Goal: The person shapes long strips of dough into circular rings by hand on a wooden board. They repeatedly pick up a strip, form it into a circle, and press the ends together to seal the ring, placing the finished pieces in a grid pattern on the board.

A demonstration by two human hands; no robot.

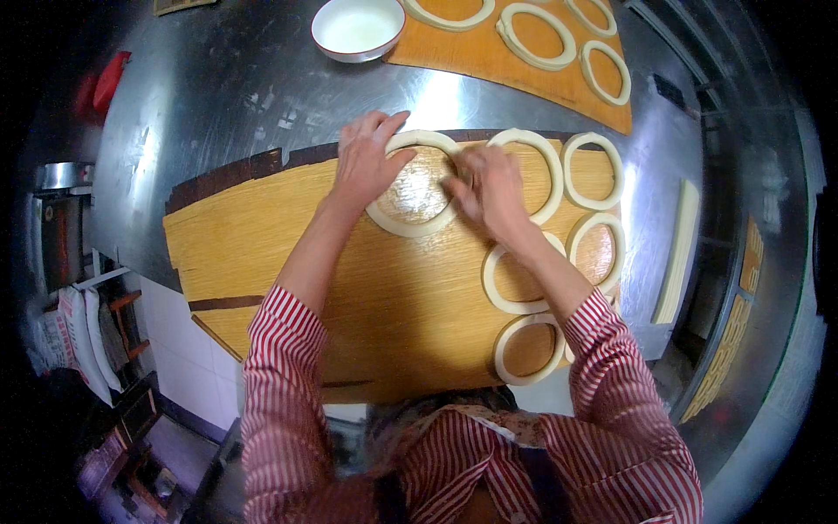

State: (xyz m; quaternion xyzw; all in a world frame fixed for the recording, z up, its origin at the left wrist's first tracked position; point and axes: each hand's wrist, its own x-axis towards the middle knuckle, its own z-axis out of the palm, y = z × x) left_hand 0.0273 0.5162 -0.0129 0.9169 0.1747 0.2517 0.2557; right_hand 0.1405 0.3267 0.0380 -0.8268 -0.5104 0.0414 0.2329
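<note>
A pale dough ring (403,223) lies on a wooden board (262,236) in front of me. My left hand (367,157) rests flat on the ring's upper left edge, fingers spread. My right hand (487,188) presses its fingertips on the ring's right side, where it meets a neighbouring dough ring (552,166). Several more dough rings (594,170) lie on the board to the right, partly hidden by my right forearm. Neither hand holds anything lifted.
A second wooden board (489,57) with dough rings lies at the far side of the steel table (227,96). A white bowl (358,28) stands beside it. A long strip of dough (679,253) lies near the table's right edge. Sacks stand on the floor at left.
</note>
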